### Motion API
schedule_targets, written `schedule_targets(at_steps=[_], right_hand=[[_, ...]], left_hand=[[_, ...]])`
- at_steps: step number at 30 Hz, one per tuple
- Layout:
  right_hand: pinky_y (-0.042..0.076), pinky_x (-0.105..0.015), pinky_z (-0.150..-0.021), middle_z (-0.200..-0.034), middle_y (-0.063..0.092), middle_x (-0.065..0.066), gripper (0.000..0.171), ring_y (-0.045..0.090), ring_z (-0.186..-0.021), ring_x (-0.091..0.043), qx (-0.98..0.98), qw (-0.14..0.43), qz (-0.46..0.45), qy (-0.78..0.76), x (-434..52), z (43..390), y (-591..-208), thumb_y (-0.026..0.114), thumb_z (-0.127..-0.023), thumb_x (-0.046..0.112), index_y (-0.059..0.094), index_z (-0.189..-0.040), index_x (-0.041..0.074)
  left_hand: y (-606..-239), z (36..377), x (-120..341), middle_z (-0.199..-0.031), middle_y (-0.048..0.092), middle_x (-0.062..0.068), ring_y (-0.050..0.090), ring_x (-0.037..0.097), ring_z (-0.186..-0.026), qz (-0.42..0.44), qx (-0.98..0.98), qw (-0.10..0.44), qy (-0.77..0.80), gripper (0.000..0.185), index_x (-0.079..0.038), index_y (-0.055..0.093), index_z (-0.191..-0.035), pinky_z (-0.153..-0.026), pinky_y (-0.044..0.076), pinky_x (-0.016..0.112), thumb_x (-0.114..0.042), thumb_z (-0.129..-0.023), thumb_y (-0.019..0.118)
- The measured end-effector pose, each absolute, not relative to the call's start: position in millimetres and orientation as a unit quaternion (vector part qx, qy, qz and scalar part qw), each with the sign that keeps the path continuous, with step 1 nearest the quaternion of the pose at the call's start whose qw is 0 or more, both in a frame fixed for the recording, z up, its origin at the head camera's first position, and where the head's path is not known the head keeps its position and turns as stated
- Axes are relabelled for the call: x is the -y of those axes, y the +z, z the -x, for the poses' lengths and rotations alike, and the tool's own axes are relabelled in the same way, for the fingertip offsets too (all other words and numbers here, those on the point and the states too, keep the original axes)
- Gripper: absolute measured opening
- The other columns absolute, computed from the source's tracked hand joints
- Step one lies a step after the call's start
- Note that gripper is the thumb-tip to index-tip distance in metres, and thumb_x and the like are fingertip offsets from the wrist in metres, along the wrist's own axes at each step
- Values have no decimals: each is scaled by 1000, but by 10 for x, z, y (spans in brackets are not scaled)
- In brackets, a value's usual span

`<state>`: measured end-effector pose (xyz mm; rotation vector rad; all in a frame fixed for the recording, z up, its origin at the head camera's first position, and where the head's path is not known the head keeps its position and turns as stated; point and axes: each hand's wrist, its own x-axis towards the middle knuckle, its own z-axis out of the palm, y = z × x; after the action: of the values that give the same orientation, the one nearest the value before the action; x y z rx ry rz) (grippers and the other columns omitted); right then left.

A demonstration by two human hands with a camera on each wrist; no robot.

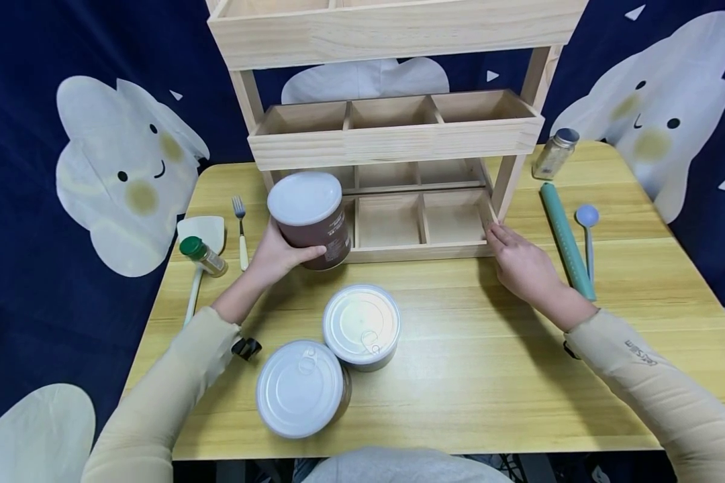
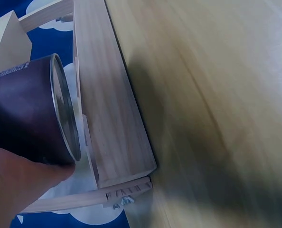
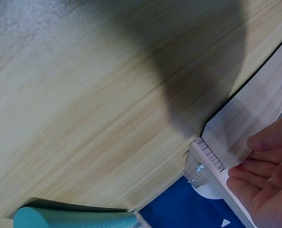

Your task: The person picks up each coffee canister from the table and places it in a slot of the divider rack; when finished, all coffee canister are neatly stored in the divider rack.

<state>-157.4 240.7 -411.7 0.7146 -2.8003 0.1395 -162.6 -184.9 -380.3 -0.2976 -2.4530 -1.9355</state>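
Note:
My left hand grips a brown can with a white lid, thumb across its near side. The can is raised at the left of the wooden shelf's bottom tier, hiding part of the left compartment. In the left wrist view the can is tilted, its metal-rimmed base facing the bottom tier's front board. My right hand holds the bottom tier's front right corner; the right wrist view shows thumb and fingers at that corner. Two more lidded cans, one nearer and one farther, stand side by side on the table.
Left on the table are a white spatula, a green-capped jar and a fork. On the right are a silver-capped jar, a teal stick-like object and a blue-headed spoon. Upper tiers overhang the bottom one.

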Motion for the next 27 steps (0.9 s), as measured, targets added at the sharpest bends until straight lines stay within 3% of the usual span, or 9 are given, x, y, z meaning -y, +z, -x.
schedule_targets(at_steps=[11,19,27], right_hand=[[51,-54,-96,-134,57,-29,46,57,-124,-44,962,117,-243,48,-2414,1578,-4117,55,-83,-10,57,-129,-11],[51,-54,-96,-134,57,-29,47,56,-125,-43,963,113,-239,50,-2416,1585,-4120,54,-83,-11,56,-129,-11],[52,-53,-96,-133,58,-29,44,57,-123,-44,961,121,-242,51,-2410,1579,-4126,54,-84,-12,57,-128,-12]], left_hand=[[-3843,1875,1715,-144,44,11,44,24,-133,32,778,38,-626,99,-16,28,-148,-117,34,41,-8,-68,87],[-3910,1992,1673,-151,38,12,38,26,-140,-16,798,50,-600,110,-14,16,-153,-120,30,40,-10,-69,87],[-4014,2056,1675,-151,36,14,37,27,-140,-20,796,54,-602,107,-11,19,-152,-120,29,39,-10,-69,87]])
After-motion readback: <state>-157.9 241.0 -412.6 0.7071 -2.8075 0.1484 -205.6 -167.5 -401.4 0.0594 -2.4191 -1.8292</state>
